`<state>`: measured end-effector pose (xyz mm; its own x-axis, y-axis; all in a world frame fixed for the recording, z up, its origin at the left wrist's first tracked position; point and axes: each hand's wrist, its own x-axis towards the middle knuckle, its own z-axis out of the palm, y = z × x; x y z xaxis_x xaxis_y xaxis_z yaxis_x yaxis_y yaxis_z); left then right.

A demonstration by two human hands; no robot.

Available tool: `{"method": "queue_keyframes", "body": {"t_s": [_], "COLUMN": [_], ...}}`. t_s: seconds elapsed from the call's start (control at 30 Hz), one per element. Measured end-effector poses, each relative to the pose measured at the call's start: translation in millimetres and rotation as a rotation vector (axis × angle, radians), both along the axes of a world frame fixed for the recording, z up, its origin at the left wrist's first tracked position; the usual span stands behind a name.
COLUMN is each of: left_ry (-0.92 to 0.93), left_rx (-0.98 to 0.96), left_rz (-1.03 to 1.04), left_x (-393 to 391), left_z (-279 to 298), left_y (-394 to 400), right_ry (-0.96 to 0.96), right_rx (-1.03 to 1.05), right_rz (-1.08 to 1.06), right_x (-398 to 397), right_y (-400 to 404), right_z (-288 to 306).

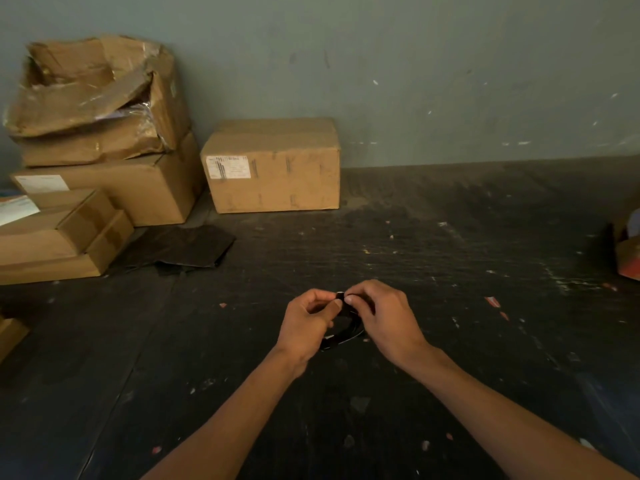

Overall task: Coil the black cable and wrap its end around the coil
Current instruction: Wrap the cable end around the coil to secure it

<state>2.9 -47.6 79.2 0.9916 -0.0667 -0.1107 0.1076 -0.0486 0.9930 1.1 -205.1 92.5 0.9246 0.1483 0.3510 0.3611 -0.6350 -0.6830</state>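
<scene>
Fingertips (348, 299) pinched tight at the top of the coil: the right hand (384, 318) has thumb and forefinger closed on the black cable (343, 329), and a small pale tip of it shows right between the two hands. The left hand (306, 323) comes in from the other side, fingers curled narrow, thumb pressed against the same spot on the cable, so both hands grip it together. Below the fingers the cable hangs as a small dark loop, several turns bunched, its lower edge close over the dark table (450, 254); whether it touches the surface I cannot tell, black on black. Taking the coil as the mark: a closed cardboard box (273, 166) with a white label stands well beyond it against the wall, slightly to the left. Further left of that, a stack of boxes (100, 133), the top one torn open. A flat dark sheet (180, 247) lies between that stack and the coil.
</scene>
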Motion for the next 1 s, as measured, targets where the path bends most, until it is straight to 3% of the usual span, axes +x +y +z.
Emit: {"method": "queue_keyframes", "body": {"t_s": [0.23,0.7,1.0], "left_ry": [-0.045,-0.101,-0.042], "left_rx": [0.018,0.131,0.047], "left_rz": [-0.068,-0.172,-0.136], "left_x": [-1.9,-0.8,-2.2], "left_z": [2.4,19.3,3.7], "left_y": [3.0,10.7,8.2], "right_ry": [-0.052,0.154,0.176], "right_rx": [-0.003,0.105,0.268], "right_rz": [-0.035,-0.024,-0.131], "right_x": [4.1,-0.5,9.0], "right_y": [-1.6,1.3,-1.1], "right_z": [1.9,3.0,-9.2]}}
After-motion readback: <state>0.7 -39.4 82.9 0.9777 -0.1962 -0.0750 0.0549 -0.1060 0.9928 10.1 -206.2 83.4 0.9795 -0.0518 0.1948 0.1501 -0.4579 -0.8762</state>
